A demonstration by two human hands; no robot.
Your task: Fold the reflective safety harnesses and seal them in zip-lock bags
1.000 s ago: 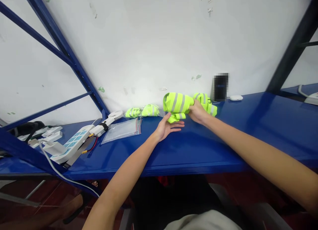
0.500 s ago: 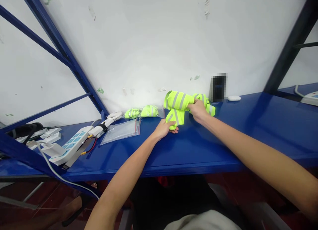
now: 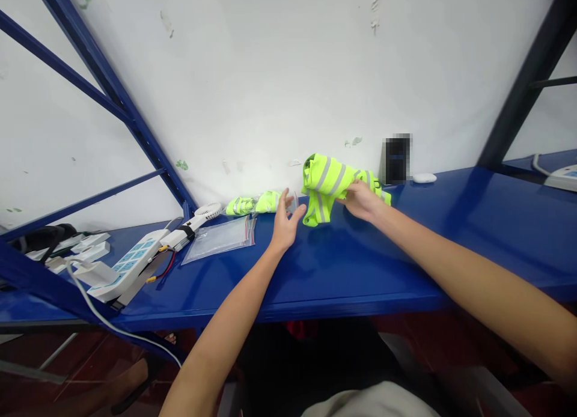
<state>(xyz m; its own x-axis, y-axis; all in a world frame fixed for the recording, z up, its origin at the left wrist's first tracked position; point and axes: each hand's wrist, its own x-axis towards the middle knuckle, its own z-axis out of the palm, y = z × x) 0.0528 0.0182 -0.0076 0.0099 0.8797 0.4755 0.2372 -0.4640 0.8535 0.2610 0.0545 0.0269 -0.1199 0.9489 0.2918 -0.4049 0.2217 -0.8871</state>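
Note:
My right hand point(image 3: 360, 200) grips a neon yellow reflective vest point(image 3: 331, 175) with grey stripes. The vest is partly rolled, and one end hangs down on its left side. My left hand point(image 3: 285, 222) is open, thumb and fingers apart, just left of the hanging end and not touching it. Behind my right hand lies more yellow striped fabric point(image 3: 385, 197), partly hidden by it. Yellow striped bundles in clear bags point(image 3: 241, 205) rest against the wall, left of my left hand.
Flat clear zip bags point(image 3: 220, 240) lie on the blue table point(image 3: 360, 273). At left are a small white fan point(image 3: 208, 211), a power strip point(image 3: 130, 264) and cables. A pixelated dark object point(image 3: 397, 160) and a white case point(image 3: 424, 178) stand at the right rear.
My left hand has let go of the vest's hanging end and moved up and left, its fingers spreading. The vest in my right hand has risen slightly and tilted.

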